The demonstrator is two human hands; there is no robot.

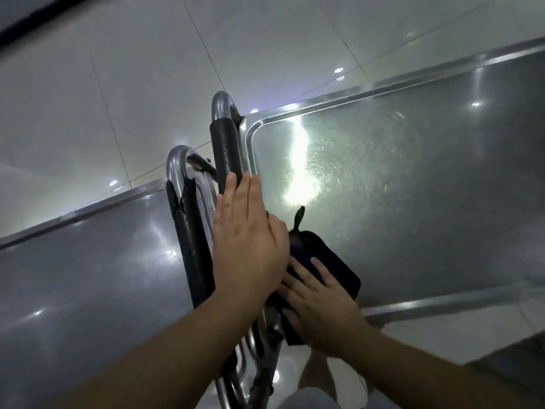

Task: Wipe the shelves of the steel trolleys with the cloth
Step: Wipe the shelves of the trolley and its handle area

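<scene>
While the right hand (321,302) presses the dark cloth (324,261) flat-fingered on the right trolley's top shelf (413,187) near its foam-wrapped handle (225,154), the left hand (247,240) rests open-fingered against that handle. Wiping's underway; next, I'd guess, sweep outward.

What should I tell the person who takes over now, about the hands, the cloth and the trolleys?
Right hand: flat, fingers straight, pressing the cloth on the right trolley's top shelf, near the corner by the handle.
Left hand: open, fingers straight, at the right trolley's handle; holds nothing.
Left trolley stands beside it, handles next to each other.
Done: cannot tell from this view how much is already wiped.
Left: go on over the right shelf, then the left trolley and any lower shelves, which are hidden here.
</scene>
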